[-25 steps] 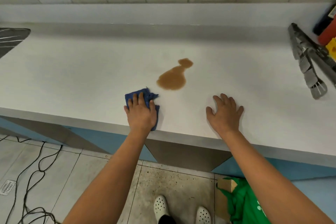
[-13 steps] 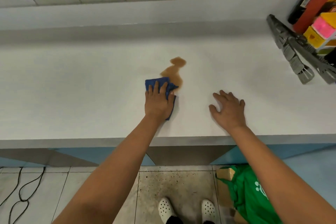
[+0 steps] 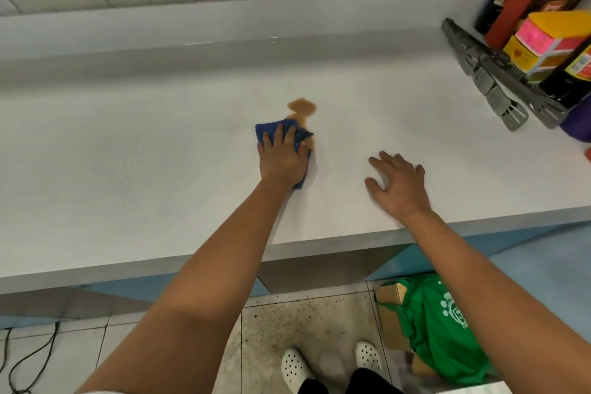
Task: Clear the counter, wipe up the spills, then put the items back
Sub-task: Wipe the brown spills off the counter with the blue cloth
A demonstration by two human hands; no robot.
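A brown spill (image 3: 302,107) lies in the middle of the white counter (image 3: 128,144). My left hand (image 3: 281,158) presses flat on a blue cloth (image 3: 268,131), which covers the near part of the spill; only the far blob and a thin right edge of the stain show. My right hand (image 3: 399,184) rests palm down on the counter to the right, fingers spread, holding nothing.
Grey tongs (image 3: 486,73) lie at the far right, beside a cluster of bottles and colourful boxes (image 3: 550,32). A tiled wall backs the counter. On the floor below stand a cardboard box with a green bag (image 3: 441,326) and cables at the left.
My left hand has slid the blue cloth forward and to the right onto the spill, covering most of it. My right hand stayed in place on the counter.
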